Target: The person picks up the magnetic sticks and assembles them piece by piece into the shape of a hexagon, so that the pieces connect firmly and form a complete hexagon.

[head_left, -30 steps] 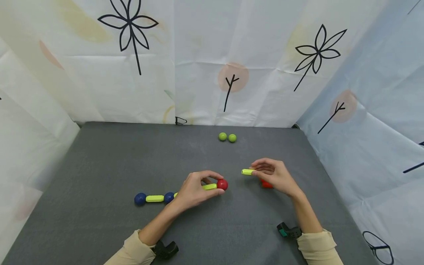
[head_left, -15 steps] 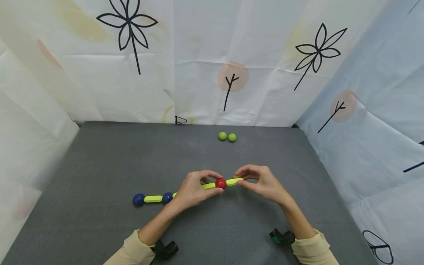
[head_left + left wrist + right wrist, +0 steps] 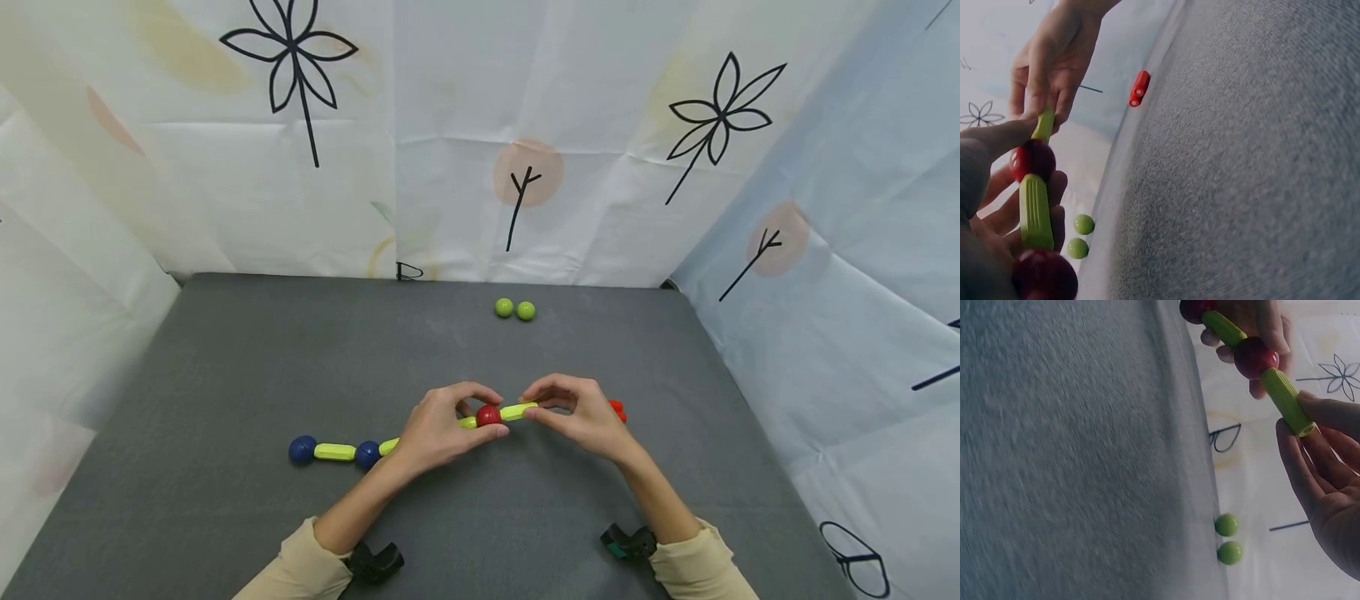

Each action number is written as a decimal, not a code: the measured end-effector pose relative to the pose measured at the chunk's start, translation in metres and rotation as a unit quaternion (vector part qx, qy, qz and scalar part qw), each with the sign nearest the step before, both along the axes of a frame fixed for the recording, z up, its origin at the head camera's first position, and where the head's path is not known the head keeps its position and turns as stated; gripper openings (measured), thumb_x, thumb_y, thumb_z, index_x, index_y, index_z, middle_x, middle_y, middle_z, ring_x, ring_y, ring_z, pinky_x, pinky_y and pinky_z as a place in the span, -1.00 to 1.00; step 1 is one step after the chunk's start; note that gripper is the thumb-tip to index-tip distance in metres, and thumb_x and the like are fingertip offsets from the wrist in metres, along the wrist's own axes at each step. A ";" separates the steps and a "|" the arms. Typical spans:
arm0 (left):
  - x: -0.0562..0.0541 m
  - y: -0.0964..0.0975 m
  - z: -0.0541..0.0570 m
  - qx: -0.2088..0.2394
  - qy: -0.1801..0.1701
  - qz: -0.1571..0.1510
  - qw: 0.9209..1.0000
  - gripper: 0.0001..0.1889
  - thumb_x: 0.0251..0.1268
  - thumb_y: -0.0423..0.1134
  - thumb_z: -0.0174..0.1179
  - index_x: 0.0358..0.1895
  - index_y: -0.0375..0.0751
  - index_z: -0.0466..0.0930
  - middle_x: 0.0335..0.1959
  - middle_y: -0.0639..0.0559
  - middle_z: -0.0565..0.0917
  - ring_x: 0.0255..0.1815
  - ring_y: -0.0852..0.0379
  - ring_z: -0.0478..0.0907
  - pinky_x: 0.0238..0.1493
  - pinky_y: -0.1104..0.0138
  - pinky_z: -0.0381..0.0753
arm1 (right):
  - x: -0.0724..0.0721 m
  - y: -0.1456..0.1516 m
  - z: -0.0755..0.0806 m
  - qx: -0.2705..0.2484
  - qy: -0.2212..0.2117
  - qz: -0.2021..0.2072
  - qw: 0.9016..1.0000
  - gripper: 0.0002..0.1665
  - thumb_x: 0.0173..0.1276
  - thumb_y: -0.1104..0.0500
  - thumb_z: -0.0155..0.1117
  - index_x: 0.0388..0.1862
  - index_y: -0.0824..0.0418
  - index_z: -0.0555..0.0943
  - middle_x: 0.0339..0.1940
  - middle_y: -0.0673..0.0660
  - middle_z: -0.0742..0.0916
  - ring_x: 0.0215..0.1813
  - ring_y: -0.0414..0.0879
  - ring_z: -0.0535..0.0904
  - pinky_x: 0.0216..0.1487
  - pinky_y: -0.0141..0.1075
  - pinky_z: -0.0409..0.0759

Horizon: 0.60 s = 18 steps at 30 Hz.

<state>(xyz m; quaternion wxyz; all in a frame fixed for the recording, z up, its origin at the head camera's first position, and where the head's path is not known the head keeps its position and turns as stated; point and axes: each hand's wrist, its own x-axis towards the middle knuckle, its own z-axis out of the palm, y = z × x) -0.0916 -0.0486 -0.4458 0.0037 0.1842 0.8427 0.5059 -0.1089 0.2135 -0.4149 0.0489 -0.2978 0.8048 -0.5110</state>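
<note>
A chain of balls and yellow-green magnetic rods lies in front of me. My left hand holds it near its right end, thumb and fingers about a red ball. My right hand pinches the free end of a yellow-green rod, whose other end meets that red ball. Another rod runs from this ball to a second red ball, which my left hand hides in the head view. Farther left come two blue balls with a rod between them.
Two green balls sit near the back edge of the grey table. Red rods lie on the table, partly behind my right hand in the head view. Patterned white cloth walls the back and sides.
My right hand has brought the yellow-green rod leftward from apart to touching the red ball. The chain has since shifted slightly left, and its blue balls moved with it.
</note>
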 end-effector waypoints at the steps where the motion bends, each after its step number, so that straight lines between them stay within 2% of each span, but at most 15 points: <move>1: 0.000 0.001 0.000 -0.004 0.003 0.002 1.000 -0.62 0.16 -0.01 0.67 0.02 0.05 0.83 -0.10 0.12 0.86 -0.40 0.34 0.59 -0.40 0.44 0.50 | 0.000 -0.002 -0.001 -0.001 -0.001 -0.001 1.000 -0.73 0.38 0.41 0.51 0.04 0.31 0.74 -0.05 0.27 0.85 -0.06 -0.26 0.81 0.08 -0.36 0.80; 4: 0.001 0.003 0.000 -0.008 0.009 0.005 1.000 -0.67 0.19 -0.04 0.66 -0.02 0.04 0.83 -0.12 0.13 0.85 -0.39 0.31 0.58 -0.38 0.45 0.47 | 0.000 -0.008 -0.003 -0.005 -0.007 -0.001 1.000 -0.72 0.38 0.40 0.53 0.03 0.29 0.74 -0.05 0.27 0.84 -0.07 -0.25 0.80 0.06 -0.34 0.80; 11: 0.001 0.003 -0.002 0.023 0.012 -0.001 1.000 -0.77 0.26 -0.14 0.62 -0.08 0.01 0.83 -0.14 0.10 0.87 -0.26 0.26 0.72 -0.23 0.45 0.61 | -0.002 -0.014 -0.007 -0.031 -0.024 0.026 0.999 -0.74 0.42 0.37 0.51 0.05 0.33 0.72 -0.04 0.34 0.82 -0.06 -0.15 0.82 0.04 -0.31 0.82; 18: 0.001 0.003 -0.001 0.022 -0.002 -0.001 1.000 -0.80 0.28 -0.15 0.60 -0.08 0.02 0.83 -0.14 0.10 0.87 -0.25 0.27 0.70 -0.22 0.45 0.60 | -0.015 -0.010 -0.004 -0.032 -0.026 0.040 0.998 -0.70 0.40 0.42 0.50 0.08 0.33 0.71 -0.03 0.36 0.82 -0.03 -0.20 0.83 0.02 -0.27 0.83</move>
